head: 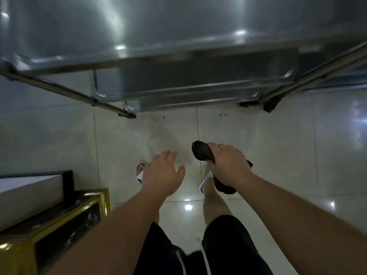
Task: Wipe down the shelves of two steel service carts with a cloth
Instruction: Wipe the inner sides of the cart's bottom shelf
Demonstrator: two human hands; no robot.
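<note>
While my right hand (228, 161) clamps the soft, dark bunched cloth (202, 150) mid-bundle, my left hand (160, 173) hangs apart-fingered; it handles light.

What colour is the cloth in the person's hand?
Dark brown, nearly black. The head view shows the cloth bunched in the right hand.

Both bare forearms reach forward and down, roughly parallel and a little apart. The left hand (161, 171) is empty — palm down, fingers straight and close together, thumb spread to the side. The right hand (228, 162) is curled into a fist, knuckles up, gripping a bunched dark cloth (202, 150) that sticks out at both ends of the fist.
</note>
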